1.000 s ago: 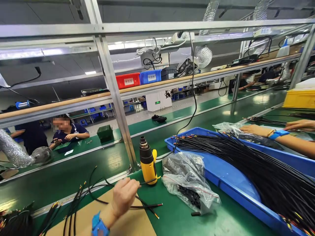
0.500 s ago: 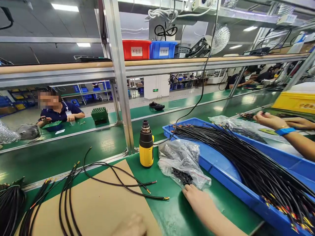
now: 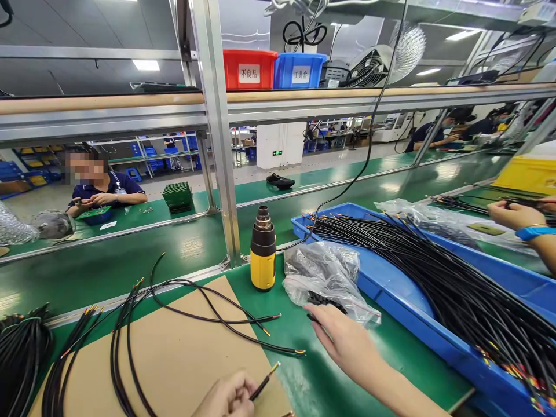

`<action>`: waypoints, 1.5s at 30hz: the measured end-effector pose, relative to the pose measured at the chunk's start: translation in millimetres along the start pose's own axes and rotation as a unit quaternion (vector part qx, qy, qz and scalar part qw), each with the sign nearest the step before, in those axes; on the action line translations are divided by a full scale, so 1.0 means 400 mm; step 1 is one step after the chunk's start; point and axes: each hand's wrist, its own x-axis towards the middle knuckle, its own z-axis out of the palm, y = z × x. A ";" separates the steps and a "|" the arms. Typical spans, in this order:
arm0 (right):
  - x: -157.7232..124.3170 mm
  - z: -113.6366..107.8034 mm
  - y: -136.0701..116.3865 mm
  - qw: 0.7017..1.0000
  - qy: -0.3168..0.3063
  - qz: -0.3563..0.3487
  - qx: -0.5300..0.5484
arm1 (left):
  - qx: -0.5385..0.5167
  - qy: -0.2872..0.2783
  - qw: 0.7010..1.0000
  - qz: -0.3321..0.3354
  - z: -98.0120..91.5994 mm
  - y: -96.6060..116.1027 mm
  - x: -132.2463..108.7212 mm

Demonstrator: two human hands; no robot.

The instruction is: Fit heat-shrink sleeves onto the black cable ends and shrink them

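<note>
My left hand [image 3: 223, 397] sits at the bottom edge, shut on a black cable [image 3: 260, 389] with a brass-coloured tip. My right hand [image 3: 343, 339] rests at the front of a clear plastic bag [image 3: 321, 275], its fingers on small black parts [image 3: 325, 303] at the bag's mouth. Whether those fingers grip anything is hidden. A yellow-and-black heat gun [image 3: 263, 249] stands upright behind the bag. Several loose black cables [image 3: 208, 317] lie across a brown cardboard sheet [image 3: 182, 370]. A blue tray [image 3: 391, 295] holding a long bundle of black cables [image 3: 434, 278] lies to my right.
A co-worker's hand [image 3: 515, 215] with a blue wristband works at the far right, by a yellow box [image 3: 525, 174]. A coil of black cables [image 3: 21, 359] lies at lower left. An aluminium frame post [image 3: 219, 145] rises behind the green bench, below a shelf with red and blue bins [image 3: 273, 69].
My right hand has come in from the lower right to the bag. My left hand has dropped to the bottom edge, and the view has tilted level.
</note>
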 end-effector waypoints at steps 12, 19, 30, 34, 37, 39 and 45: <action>0.232 -0.076 -0.213 0.714 -0.009 0.133 0.688 | -0.263 0.182 0.944 0.077 -0.094 0.228 0.056; 0.280 -0.040 -0.221 0.661 0.014 0.139 0.737 | -0.256 0.269 0.924 0.092 -0.109 0.214 0.088; 0.278 -0.032 -0.232 0.682 -0.012 0.149 0.716 | -0.155 0.299 0.930 0.148 -0.112 0.187 0.099; 0.275 -0.033 -0.236 0.674 -0.025 0.145 0.724 | -0.145 0.291 0.933 0.156 -0.114 0.180 0.097; 0.274 -0.034 -0.236 0.672 -0.030 0.144 0.726 | -0.139 0.296 0.932 0.157 -0.115 0.180 0.097; 0.274 -0.033 -0.235 0.672 -0.034 0.141 0.726 | -0.129 0.302 0.931 0.160 -0.115 0.184 0.095; 0.267 -0.029 -0.243 0.719 -0.019 0.122 0.684 | -0.037 0.354 0.916 0.183 -0.107 0.190 0.085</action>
